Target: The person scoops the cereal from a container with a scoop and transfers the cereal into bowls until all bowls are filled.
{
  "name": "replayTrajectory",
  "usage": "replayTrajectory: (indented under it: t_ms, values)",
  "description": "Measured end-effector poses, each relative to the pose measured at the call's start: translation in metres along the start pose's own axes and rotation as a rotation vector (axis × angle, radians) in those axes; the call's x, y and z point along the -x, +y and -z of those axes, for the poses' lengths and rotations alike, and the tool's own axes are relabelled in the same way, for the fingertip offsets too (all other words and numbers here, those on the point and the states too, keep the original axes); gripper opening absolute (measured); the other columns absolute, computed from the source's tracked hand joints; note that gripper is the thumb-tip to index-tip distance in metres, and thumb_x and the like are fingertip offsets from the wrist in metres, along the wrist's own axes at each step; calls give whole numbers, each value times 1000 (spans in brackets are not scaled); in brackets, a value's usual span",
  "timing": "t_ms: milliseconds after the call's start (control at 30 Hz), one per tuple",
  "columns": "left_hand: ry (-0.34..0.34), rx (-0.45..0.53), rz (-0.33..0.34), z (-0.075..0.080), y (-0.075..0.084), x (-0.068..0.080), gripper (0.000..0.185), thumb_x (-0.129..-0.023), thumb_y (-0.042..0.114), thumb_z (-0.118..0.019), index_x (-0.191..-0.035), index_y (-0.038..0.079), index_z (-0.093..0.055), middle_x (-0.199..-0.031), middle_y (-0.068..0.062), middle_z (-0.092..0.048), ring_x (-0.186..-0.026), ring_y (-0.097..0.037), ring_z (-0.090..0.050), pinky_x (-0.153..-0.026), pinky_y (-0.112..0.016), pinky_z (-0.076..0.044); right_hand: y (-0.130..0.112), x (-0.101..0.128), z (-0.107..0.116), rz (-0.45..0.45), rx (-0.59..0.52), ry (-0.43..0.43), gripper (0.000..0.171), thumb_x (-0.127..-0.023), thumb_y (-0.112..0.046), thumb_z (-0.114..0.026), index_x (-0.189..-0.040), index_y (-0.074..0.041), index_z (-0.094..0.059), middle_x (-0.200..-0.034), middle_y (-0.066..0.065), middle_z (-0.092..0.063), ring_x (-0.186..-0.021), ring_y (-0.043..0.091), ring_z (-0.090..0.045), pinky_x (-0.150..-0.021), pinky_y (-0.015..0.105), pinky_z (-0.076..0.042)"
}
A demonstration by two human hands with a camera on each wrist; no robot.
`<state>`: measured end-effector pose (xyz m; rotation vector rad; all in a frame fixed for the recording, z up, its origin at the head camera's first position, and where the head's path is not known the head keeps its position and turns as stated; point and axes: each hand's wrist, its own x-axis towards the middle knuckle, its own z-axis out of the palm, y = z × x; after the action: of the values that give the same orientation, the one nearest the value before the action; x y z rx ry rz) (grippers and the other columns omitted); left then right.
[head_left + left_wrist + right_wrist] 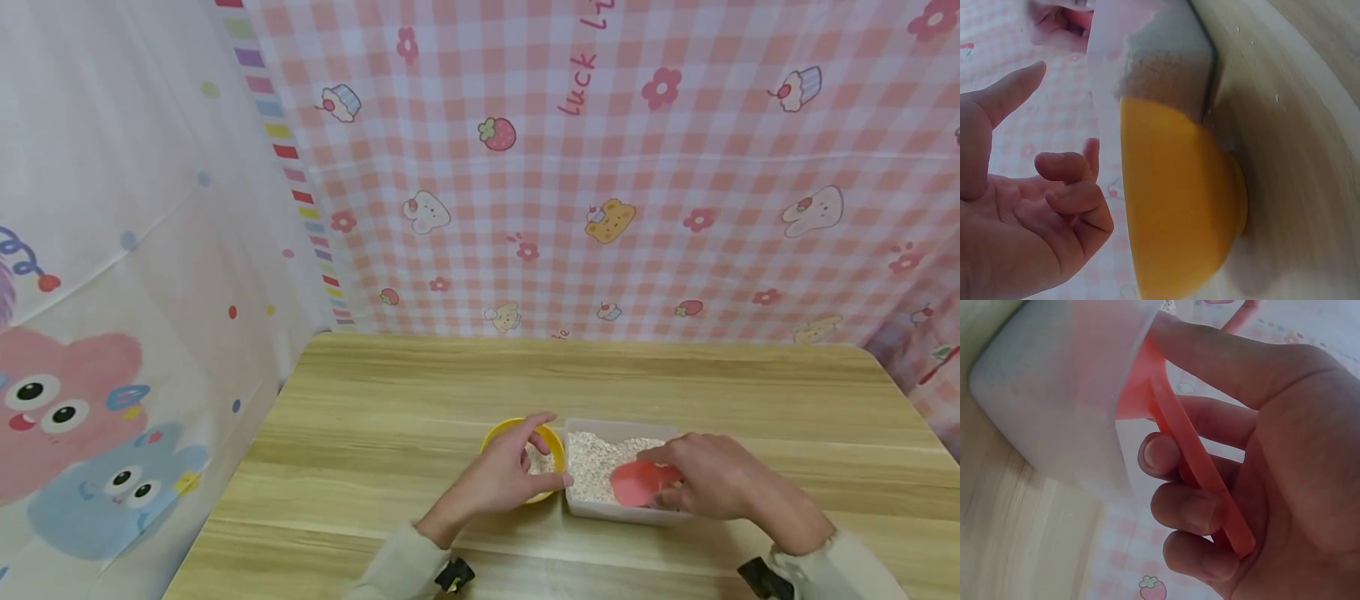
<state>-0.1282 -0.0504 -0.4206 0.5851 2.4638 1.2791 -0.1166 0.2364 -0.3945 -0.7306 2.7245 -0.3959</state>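
My right hand grips a red scoop whose bowl is down in the pale flakes, which look like oats. The right wrist view shows its fingers curled round the scoop's handle. These flakes lie in a translucent rectangular container. To its left stands a yellow bowl with some flakes inside, partly covered by my left hand. In the left wrist view that hand hovers beside the rim of the bowl, thumb apart and fingers loosely bent, holding nothing.
Container and bowl stand side by side on a wood-grain table. A few stray flakes lie on the tabletop near the container. A pink checked cloth hangs behind the table, and a white printed cloth hangs on the left.
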Motion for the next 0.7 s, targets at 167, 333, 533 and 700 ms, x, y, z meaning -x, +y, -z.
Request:
replayTrajectory:
  t_ms: [167, 333, 533, 700]
  values:
    - [-63, -14, 14, -8, 4, -4, 89, -80, 33, -83, -152, 13, -36, -98, 0, -61, -60, -7, -45, -56, -20, -41, 0, -3, 0, 0, -39, -29, 47, -80, -35, -81, -121, -13, -70, -83, -15, -60, -71, 8, -46, -62, 30, -38]
    - [-105, -26, 52, -16, 6, -7, 95, -80, 31, -84, -155, 12, -30, -88, 4, -60, -57, -7, -41, -57, -20, -38, 0, -3, -3, 35, -44, -16, 49, -83, -38, -78, -122, -11, -69, -89, -11, -65, -72, 7, -48, -63, 30, -40]
    - [-117, -51, 71, -19, 6, -9, 100, -79, 29, -85, -157, 10, -25, -85, 4, -59, -60, -7, -40, -60, -20, -37, 3, -3, -8, 83, -11, 39, 51, -85, -39, -76, -122, -7, -69, -101, 0, -72, -80, 11, -59, -68, 35, -47]
    - [-118, -79, 68, -20, 6, -9, 99, -79, 29, -85, -157, 10, -26, -83, 6, -58, -63, -7, -43, -68, -20, -41, 1, -3, -11, 112, 18, 87, 49, -86, -40, -75, -120, -6, -68, -97, -2, -71, -79, 13, -61, -65, 35, -48]
